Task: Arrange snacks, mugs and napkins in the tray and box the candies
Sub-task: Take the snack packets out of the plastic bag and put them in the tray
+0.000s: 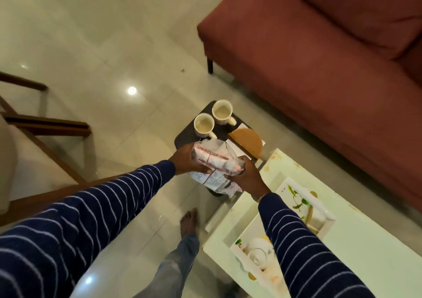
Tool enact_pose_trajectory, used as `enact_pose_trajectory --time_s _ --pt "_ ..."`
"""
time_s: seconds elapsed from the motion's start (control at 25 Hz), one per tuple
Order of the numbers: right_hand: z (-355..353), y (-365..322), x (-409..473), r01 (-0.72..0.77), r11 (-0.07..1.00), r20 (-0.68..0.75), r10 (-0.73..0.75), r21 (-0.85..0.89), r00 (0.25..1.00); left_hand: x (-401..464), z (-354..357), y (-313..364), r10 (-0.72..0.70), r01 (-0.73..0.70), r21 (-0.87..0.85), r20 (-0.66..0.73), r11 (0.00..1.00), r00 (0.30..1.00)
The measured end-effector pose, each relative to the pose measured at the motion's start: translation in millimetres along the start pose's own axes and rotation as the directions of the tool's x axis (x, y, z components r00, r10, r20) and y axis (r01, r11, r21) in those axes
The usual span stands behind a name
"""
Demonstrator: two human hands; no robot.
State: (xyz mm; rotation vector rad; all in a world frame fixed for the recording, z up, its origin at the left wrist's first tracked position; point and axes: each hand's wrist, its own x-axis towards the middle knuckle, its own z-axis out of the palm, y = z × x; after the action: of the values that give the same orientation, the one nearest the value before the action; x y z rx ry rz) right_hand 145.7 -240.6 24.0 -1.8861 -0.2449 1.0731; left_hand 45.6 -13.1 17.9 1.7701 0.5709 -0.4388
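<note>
1. Both hands are out front over the dark tray (182, 135), and between them sits a clear snack bag (213, 158) with red-and-white packs inside.
2. The left hand (186, 160) has its grip curled round the bag's left end; the right hand (246, 175) clamps the right end, fingers wrapped over the plastic. So both are gripping the bag, neither free.
3. The bag is held up above the tray's near edge, with more crumpled plastic (217, 183) just below it. Whether that lower plastic lies in the tray or hangs off it, I cannot tell.
4. Two mugs (204, 124) already stand side by side at the tray's far end, and a wooden napkin holder (247, 142) sits just beside them on the right.
5. By my reading, this is the snack step: mugs are in and the bag is going in.
6. The next move calls for lowering the bag into the free near part of the tray, keeping it clear of the nearer mug's handle, then letting go with both hands.
7. On the white surface (365, 252) to the right lies a white box (303, 204), likely for the candies, a step not yet done.
</note>
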Motion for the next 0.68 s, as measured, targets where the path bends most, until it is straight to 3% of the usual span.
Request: enact_pose_trajectory --time_s 0.16,0.36,0.48,0.56,0.68 --pt "-46.4 -35.5 -58.8 0.093 0.995 -0.064 -0.095 -0.035 0.993 -32.0 15.4 79.0 0.056 -0.056 -0.014 -0.001 0.998 0.998" --pt "-127.5 -73.0 -159.5 0.253 0.961 -0.210 -0.272 -0.112 0.939 -81.0 54.8 209.3 0.008 -0.024 -0.291 -0.055 0.957 0.998" --pt "-176.4 -91.2 -225.5 0.328 0.938 -0.230 -0.345 -0.109 0.910 -112.6 85.9 271.9 -0.047 0.071 -0.221 0.109 0.973 0.993" --pt "-206.9 -103.3 -268.8 0.370 0.921 -0.260 -0.390 -0.123 0.883 -128.9 106.6 311.0 0.009 0.020 -0.172 0.164 0.985 0.986" --pt "-255.2 -115.8 -349.4 0.440 0.882 -0.369 -0.471 -0.171 0.801 -177.4 153.5 385.3 0.122 -0.074 -0.226 0.207 0.971 0.971"
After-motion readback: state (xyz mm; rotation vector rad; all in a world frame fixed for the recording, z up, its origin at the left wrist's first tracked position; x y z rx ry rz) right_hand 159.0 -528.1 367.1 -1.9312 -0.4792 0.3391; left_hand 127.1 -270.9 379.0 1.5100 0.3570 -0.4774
